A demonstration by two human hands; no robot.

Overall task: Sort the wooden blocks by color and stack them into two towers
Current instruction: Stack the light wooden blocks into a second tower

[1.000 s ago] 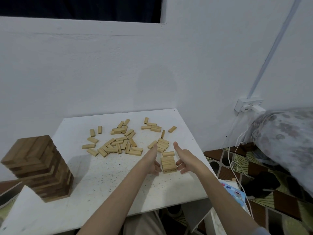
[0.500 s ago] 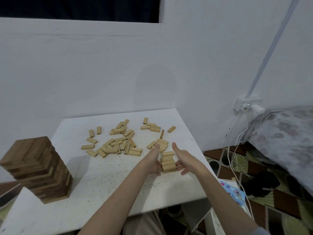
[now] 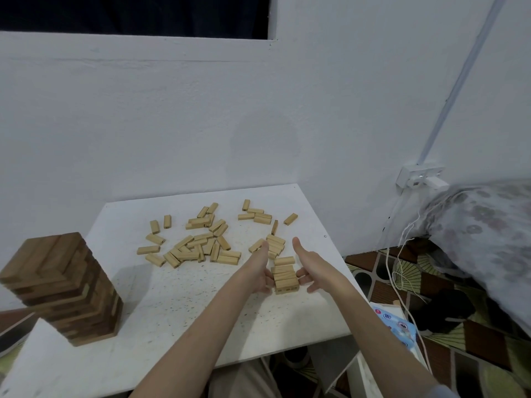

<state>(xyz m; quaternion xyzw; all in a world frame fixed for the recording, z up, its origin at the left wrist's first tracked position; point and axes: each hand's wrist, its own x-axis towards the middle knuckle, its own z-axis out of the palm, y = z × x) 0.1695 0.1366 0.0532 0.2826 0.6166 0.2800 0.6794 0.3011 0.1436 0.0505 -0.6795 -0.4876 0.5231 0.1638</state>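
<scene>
A short stack of light wooden blocks (image 3: 284, 278) stands near the right edge of the white table (image 3: 178, 300). My left hand (image 3: 258, 271) touches its left side and my right hand (image 3: 314, 265) touches its right side, both with thumbs pointing up and fingers against the block ends. Several loose light blocks (image 3: 195, 245) lie scattered across the far middle of the table, with a smaller cluster (image 3: 255, 216) behind the stack. A tall tower of dark wooden blocks (image 3: 63, 285) stands at the table's left front.
A white wall runs behind the table. To the right, off the table, lie a patterned floor mat (image 3: 474, 337), white cables (image 3: 399, 271), a wall socket (image 3: 421, 179), a flowered cushion (image 3: 488, 239) and a blue printed box (image 3: 398, 326).
Both hands have closed in on the short light stack, from a small gap to touching its two sides. The blocks on the table have not moved.
</scene>
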